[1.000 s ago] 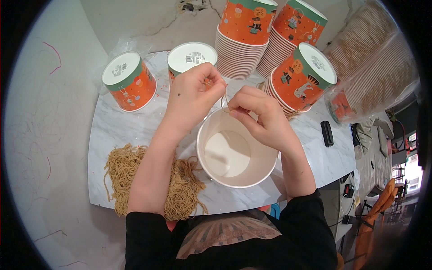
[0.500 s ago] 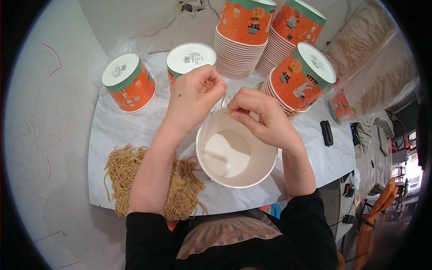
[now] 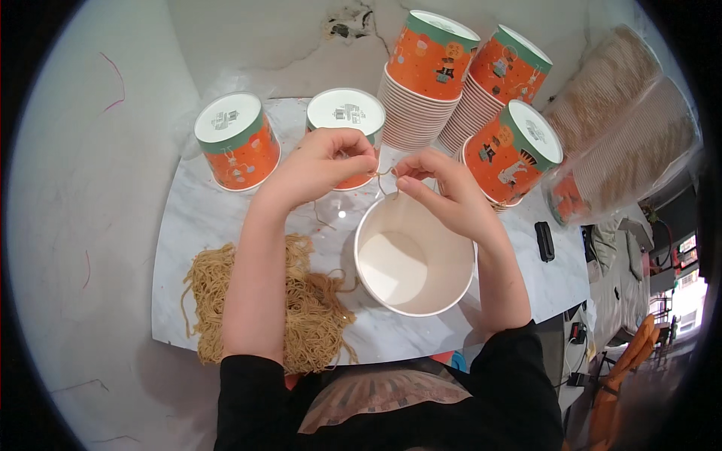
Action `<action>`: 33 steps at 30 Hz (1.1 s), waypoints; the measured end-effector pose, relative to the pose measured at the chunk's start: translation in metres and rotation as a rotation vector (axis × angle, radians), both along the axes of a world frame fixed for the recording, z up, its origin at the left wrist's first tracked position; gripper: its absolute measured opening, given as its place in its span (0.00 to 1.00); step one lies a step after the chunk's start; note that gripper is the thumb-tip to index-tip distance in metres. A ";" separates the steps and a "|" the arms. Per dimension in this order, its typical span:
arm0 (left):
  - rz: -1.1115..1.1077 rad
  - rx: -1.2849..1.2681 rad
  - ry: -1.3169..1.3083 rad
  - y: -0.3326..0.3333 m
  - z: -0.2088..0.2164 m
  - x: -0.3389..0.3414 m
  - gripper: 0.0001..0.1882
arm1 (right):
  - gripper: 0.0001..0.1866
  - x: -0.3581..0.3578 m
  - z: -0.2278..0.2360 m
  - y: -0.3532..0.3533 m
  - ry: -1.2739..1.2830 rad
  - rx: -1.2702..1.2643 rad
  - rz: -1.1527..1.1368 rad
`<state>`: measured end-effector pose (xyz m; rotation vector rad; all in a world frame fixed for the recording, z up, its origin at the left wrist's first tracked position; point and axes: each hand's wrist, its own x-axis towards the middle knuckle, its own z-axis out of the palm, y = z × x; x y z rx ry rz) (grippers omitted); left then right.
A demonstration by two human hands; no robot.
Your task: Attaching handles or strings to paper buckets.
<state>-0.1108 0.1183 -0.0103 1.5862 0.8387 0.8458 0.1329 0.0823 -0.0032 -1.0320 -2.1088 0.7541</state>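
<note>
A tan string [image 3: 382, 180] is stretched in a small loop between my two hands. My left hand [image 3: 329, 163] pinches one part of it between thumb and fingertips, and a loose end hangs below that hand. My right hand [image 3: 444, 186] pinches the other part, just over the far rim of an open white paper bucket [image 3: 450, 259]. The bucket stands upright, with nothing seen inside. Beside it, partly under my left forearm, lies a tangled heap of tan strings [image 3: 320, 312].
Two orange-and-green paper buckets, one at left [image 3: 239, 150] and one behind my left hand [image 3: 346, 113], stand upside down. Stacked buckets [image 3: 421, 101] rise at the back, with plastic-wrapped stacks [image 3: 628, 128] at right. A black object [image 3: 544, 241] lies near the right table edge [image 3: 575, 298].
My hands have drawn slightly apart, showing more of the string between them. The left hand has turned flatter. The whole view has shifted a little.
</note>
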 end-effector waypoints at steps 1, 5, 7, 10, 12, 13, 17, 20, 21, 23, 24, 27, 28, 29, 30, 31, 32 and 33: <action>0.003 0.018 0.021 0.000 -0.001 0.000 0.06 | 0.14 -0.003 0.002 0.004 -0.005 0.002 0.003; 0.005 0.044 0.024 -0.001 0.003 -0.002 0.07 | 0.14 -0.018 0.005 0.026 0.036 -0.109 0.065; 0.025 0.066 0.011 -0.002 0.006 -0.004 0.07 | 0.15 -0.024 0.007 0.033 0.056 -0.091 0.049; 0.081 0.108 0.017 0.000 0.004 -0.010 0.08 | 0.12 -0.030 0.015 0.040 0.030 -0.093 0.054; 0.116 0.132 0.032 0.001 0.004 -0.013 0.09 | 0.10 -0.030 0.012 0.048 0.062 -0.243 0.109; 0.127 0.130 0.054 0.001 0.004 -0.013 0.09 | 0.08 -0.030 0.010 0.052 0.097 -0.395 0.158; 0.132 0.125 0.085 0.003 0.003 -0.015 0.07 | 0.05 -0.035 0.006 0.059 0.143 -0.472 0.157; 0.123 0.085 0.090 0.002 0.004 -0.021 0.07 | 0.04 -0.035 0.006 0.060 0.176 -0.529 0.136; 0.123 0.085 0.089 0.002 0.005 -0.023 0.07 | 0.04 -0.034 0.007 0.060 0.171 -0.537 0.139; 0.136 0.040 0.114 0.004 0.008 -0.026 0.08 | 0.04 -0.032 0.006 0.062 0.166 -0.546 0.140; 0.134 0.039 0.113 0.006 0.005 -0.025 0.08 | 0.04 -0.030 0.004 0.063 0.163 -0.558 0.151; 0.164 0.092 0.047 0.012 -0.006 -0.023 0.10 | 0.04 -0.030 0.001 0.065 0.159 -0.590 0.195; 0.204 0.093 0.028 0.013 -0.007 -0.019 0.10 | 0.04 -0.030 0.000 0.066 0.158 -0.607 0.220; 0.244 0.094 0.010 0.014 -0.008 -0.016 0.10 | 0.04 -0.029 -0.002 0.067 0.159 -0.610 0.222; 0.247 0.092 0.011 0.015 -0.011 -0.013 0.10 | 0.04 -0.028 -0.005 0.069 0.185 -0.645 0.243; 0.268 0.081 -0.017 0.017 -0.013 -0.008 0.09 | 0.04 -0.024 -0.007 0.071 0.210 -0.679 0.258; 0.289 0.070 -0.044 0.018 -0.014 -0.005 0.09 | 0.04 -0.019 -0.010 0.074 0.211 -0.678 0.255; 0.287 0.071 -0.045 0.018 -0.015 -0.002 0.09 | 0.03 -0.014 -0.014 0.078 0.239 -0.727 0.284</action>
